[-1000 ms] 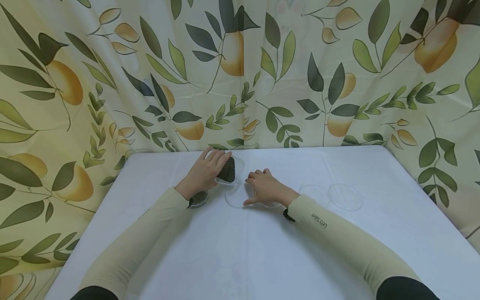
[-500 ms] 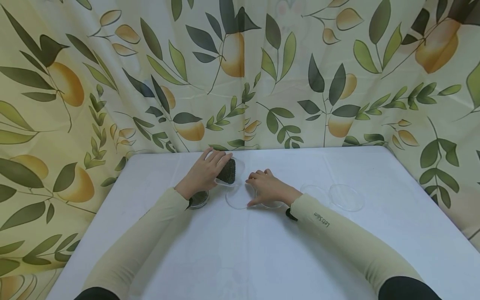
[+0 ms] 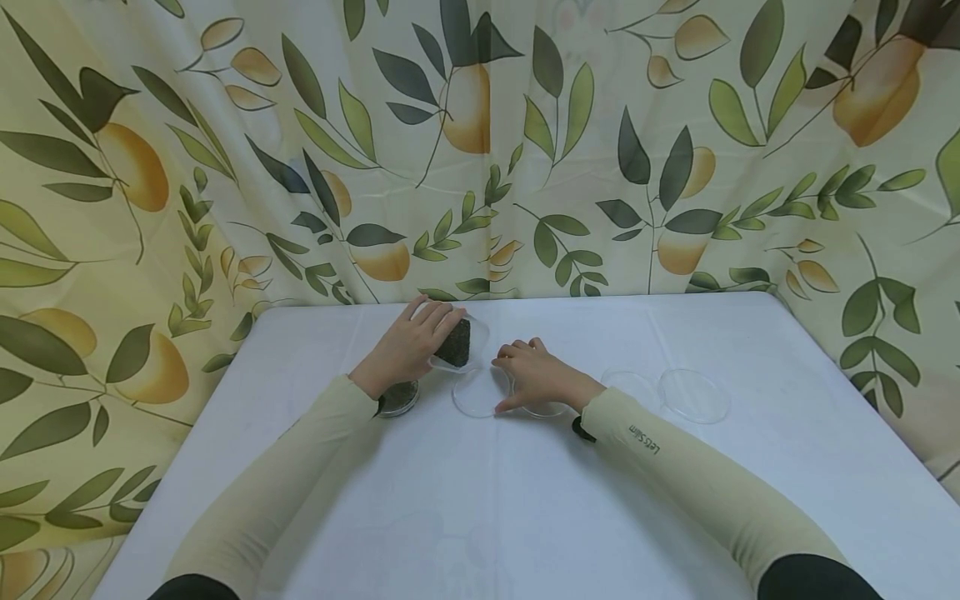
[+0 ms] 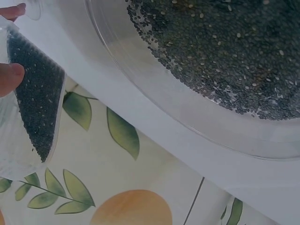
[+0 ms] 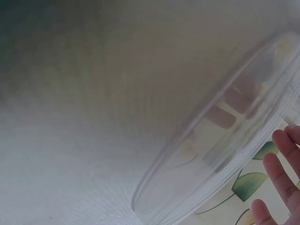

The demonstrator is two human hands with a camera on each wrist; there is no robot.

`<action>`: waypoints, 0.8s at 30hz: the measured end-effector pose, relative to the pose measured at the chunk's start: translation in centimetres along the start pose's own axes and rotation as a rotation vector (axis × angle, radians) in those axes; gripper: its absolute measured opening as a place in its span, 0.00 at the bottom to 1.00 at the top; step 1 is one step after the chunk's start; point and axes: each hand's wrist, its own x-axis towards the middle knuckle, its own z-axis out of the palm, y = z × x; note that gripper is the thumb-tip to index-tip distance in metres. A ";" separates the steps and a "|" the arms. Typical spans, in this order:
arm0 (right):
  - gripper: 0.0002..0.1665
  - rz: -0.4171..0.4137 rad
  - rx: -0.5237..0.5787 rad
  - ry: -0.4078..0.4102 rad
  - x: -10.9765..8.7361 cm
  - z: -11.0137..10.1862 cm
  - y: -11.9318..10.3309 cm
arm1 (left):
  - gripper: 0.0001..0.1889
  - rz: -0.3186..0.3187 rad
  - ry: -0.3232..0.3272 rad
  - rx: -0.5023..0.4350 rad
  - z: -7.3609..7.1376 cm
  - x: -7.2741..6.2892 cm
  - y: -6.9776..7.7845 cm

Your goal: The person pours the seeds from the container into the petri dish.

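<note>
1. Two hands are seen. A clear plastic container [image 3: 478,333] is gripped by the left hand [image 3: 405,346], and it is tipped. Whether it is a bag or a box cannot be told.
2. One heap of dark seeds [image 3: 454,343] is held inside it, slid to one side. The heap is straight-edged, and a few pale bits are mixed in.
3. One clear dish [image 3: 474,393] is held at its rim, between the thumb and a finger of the right hand [image 3: 543,375]. The container is tipped just behind this dish; whether they touch cannot be told.
4. One seed dish [image 3: 401,403] is seen under the left wrist. It is round, smooth and see-through, and small, grainy dark seeds are spread in it.
5. One more round dish [image 3: 547,409] is partly hidden under the right hand.
6. Two thin clear rounds [image 3: 694,396] are laid side by side to the right. Whether they are lids or dishes cannot be told.
7. Everything is set on one white surface [image 3: 480,508]. One cloth [image 3: 525,183] printed with leaves and orange fruit is hung behind.
</note>
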 end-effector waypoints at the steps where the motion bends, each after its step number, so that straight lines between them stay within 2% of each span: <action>1: 0.47 0.003 0.002 -0.002 0.0 0.0 0.0 | 0.48 0.002 0.004 0.000 0.0 0.0 0.0; 11: 0.47 0.016 0.005 -0.016 0.0 -0.1 -0.1 | 0.49 0.034 0.014 0.049 -0.2 0.0 0.1; 24: 0.47 0.017 -0.002 -0.020 0.1 0.0 0.0 | 0.43 0.080 0.019 0.020 -0.1 0.1 0.3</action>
